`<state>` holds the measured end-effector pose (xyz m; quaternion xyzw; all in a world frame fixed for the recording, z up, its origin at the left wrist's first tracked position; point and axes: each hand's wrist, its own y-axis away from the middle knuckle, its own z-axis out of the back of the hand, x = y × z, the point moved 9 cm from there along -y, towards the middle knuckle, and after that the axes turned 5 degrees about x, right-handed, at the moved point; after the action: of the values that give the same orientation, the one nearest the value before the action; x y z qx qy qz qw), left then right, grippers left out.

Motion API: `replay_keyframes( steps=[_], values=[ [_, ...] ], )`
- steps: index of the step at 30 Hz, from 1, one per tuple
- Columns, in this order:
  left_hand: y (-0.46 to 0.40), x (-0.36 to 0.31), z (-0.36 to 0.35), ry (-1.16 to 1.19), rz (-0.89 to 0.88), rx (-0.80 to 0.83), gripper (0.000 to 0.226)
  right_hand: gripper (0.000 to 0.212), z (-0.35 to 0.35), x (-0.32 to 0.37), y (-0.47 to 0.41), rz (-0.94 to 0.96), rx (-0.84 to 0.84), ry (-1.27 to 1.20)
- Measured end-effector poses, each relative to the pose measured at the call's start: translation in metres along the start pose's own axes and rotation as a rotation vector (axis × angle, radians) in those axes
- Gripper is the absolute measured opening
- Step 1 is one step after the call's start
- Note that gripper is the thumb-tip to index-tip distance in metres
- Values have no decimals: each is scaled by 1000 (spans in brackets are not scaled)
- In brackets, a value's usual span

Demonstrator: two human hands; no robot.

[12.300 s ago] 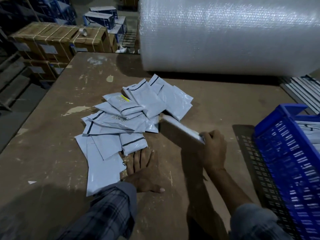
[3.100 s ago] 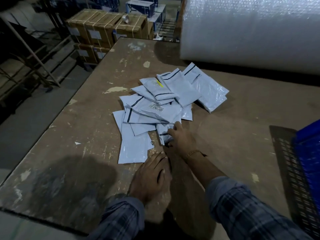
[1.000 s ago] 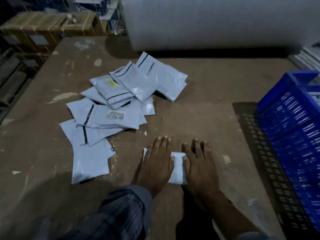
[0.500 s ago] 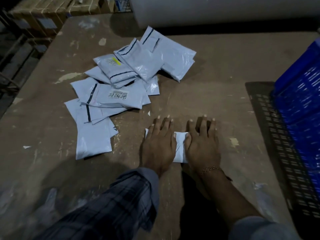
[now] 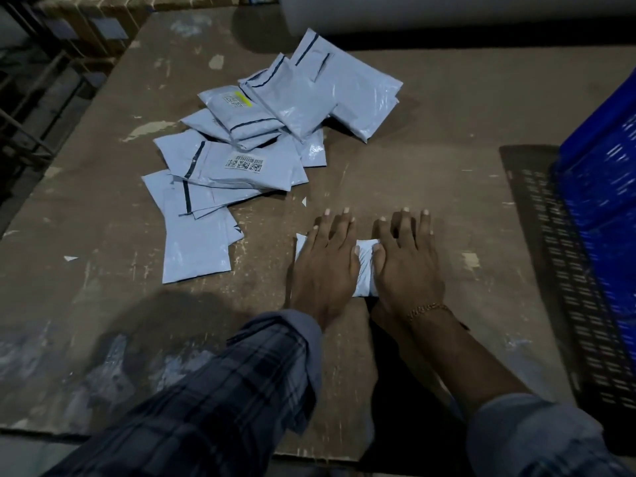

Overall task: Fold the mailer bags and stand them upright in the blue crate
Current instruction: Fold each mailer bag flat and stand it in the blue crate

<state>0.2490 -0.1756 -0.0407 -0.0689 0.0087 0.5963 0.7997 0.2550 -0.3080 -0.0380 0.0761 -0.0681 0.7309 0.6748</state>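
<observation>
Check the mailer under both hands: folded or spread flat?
Folded: the mailer is a compact bundle pressed beneath the left hand and right hand.

Both hands lie flat, fingers straight, side by side on one folded mailer bag (image 5: 365, 270) near the middle of the worn brown tabletop (image 5: 430, 139). The left hand (image 5: 327, 266) covers its left part, the right hand (image 5: 406, 266) its right part, with a strip of bag showing between the thumbs. A loose pile of mailer bags (image 5: 261, 146) spreads at 11 o'clock from the hands. The blue crate (image 5: 605, 187) stands at 3 o'clock, at the frame's edge.
</observation>
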Motion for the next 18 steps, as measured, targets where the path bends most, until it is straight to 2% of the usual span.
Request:
replay_keyframes(
  steps=[6, 10, 13, 18],
  values=[
    [-21, 11, -10, -54, -38, 110, 61, 61, 6, 3, 30, 10, -23, 33],
    [-16, 4, -5, -62, -1, 62, 58, 62, 0, 1, 19, -4, 13, 43],
    [-3, -1, 0, -40, -50, 2, 55, 63, -11, -2, 4, 16, 72, 88],
    [-14, 8, -1, -25, -135, 90, 60, 63, -2, 1, 13, -7, 26, 52]
  ],
)
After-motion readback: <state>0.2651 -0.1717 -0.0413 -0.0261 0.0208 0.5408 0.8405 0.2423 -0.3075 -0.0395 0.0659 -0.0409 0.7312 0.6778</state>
